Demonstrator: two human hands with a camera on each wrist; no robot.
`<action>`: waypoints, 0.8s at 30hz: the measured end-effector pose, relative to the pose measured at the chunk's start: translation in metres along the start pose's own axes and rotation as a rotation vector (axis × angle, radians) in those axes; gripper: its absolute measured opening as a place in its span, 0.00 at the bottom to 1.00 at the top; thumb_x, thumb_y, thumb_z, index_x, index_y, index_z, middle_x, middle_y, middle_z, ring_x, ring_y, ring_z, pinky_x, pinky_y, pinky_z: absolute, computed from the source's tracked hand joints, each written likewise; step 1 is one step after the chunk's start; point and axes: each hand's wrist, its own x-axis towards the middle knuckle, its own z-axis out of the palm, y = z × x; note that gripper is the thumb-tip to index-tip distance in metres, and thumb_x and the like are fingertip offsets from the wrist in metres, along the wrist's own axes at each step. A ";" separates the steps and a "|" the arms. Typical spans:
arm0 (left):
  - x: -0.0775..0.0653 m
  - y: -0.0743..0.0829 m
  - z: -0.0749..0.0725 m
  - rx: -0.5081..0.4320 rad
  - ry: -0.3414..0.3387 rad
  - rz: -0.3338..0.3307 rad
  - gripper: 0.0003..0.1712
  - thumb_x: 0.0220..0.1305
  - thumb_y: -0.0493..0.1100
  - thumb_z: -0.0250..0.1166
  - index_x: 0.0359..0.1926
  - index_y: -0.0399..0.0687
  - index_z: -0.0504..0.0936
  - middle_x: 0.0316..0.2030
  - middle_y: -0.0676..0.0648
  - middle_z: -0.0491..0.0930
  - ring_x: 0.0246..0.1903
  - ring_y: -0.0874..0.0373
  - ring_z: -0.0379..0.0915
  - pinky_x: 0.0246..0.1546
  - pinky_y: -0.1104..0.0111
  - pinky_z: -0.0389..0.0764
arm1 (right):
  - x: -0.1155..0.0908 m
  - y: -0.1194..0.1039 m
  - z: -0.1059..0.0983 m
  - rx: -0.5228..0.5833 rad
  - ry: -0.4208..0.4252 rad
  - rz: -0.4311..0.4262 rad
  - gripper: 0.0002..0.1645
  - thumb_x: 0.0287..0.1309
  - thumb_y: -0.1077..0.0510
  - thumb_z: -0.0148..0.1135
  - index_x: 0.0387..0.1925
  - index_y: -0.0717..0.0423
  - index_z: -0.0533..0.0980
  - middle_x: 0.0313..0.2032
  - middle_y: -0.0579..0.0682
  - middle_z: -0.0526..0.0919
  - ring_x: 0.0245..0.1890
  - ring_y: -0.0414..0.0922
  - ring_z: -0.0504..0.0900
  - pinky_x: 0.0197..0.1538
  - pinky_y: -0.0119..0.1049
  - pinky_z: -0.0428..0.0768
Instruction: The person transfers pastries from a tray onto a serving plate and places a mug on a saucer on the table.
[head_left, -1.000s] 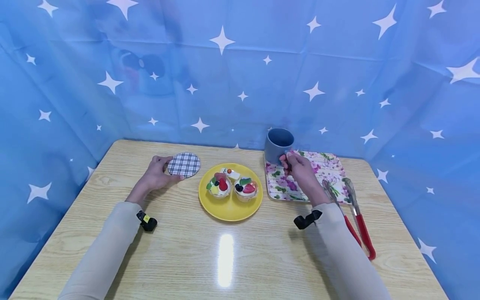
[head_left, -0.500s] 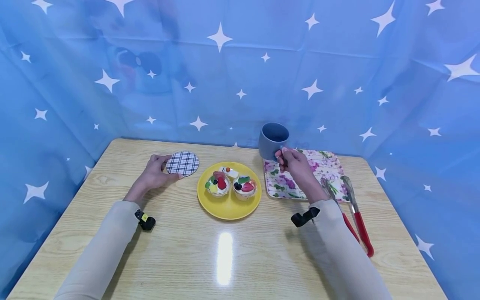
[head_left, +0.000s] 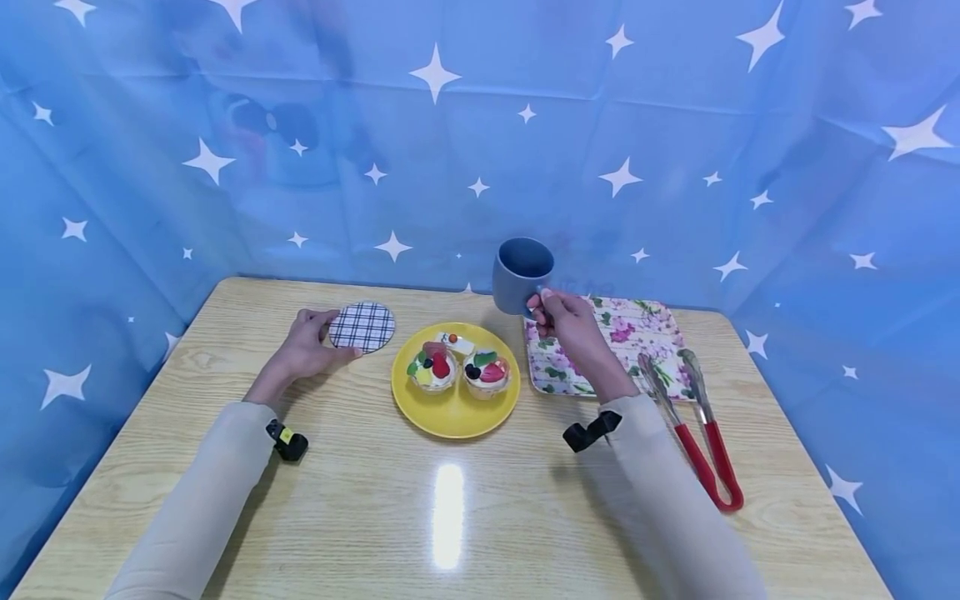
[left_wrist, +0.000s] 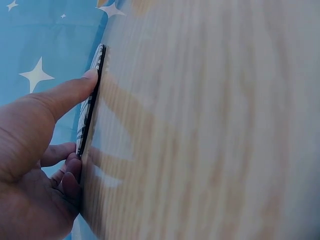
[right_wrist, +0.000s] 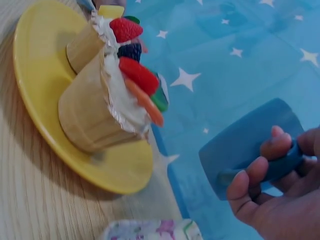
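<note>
A round plaid coaster [head_left: 362, 327] lies at the back left of the table. My left hand [head_left: 306, 346] holds it by the edge, thumb on the near side and fingers on the far left side; the left wrist view shows the coaster [left_wrist: 90, 107] edge-on, close to the tabletop. My right hand [head_left: 568, 325] grips a blue-grey mug [head_left: 517, 279] by its handle. The mug is raised off the table, upright, just left of the floral tray [head_left: 555, 367]. In the right wrist view the fingers curl through the handle of the mug [right_wrist: 240, 142].
A yellow plate [head_left: 457, 425] with two fruit-topped cupcakes [head_left: 486, 373] and a small cake piece [head_left: 455, 342] stands between the hands. Tongs with red handles [head_left: 720, 462] lie at the right, their tips on the tray. A blue star-printed curtain [head_left: 480, 150] hangs behind the table.
My right hand has lifted the mug away from the tray and carried it left. The left hand stays on the coaster. The whole head view has shifted slightly.
</note>
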 end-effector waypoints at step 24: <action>-0.002 0.003 -0.002 -0.009 -0.013 -0.005 0.57 0.64 0.56 0.72 0.80 0.37 0.51 0.71 0.28 0.51 0.63 0.34 0.59 0.67 0.39 0.70 | 0.009 -0.023 0.054 0.062 -0.063 0.011 0.26 0.82 0.44 0.41 0.48 0.61 0.75 0.34 0.50 0.70 0.34 0.46 0.69 0.41 0.41 0.75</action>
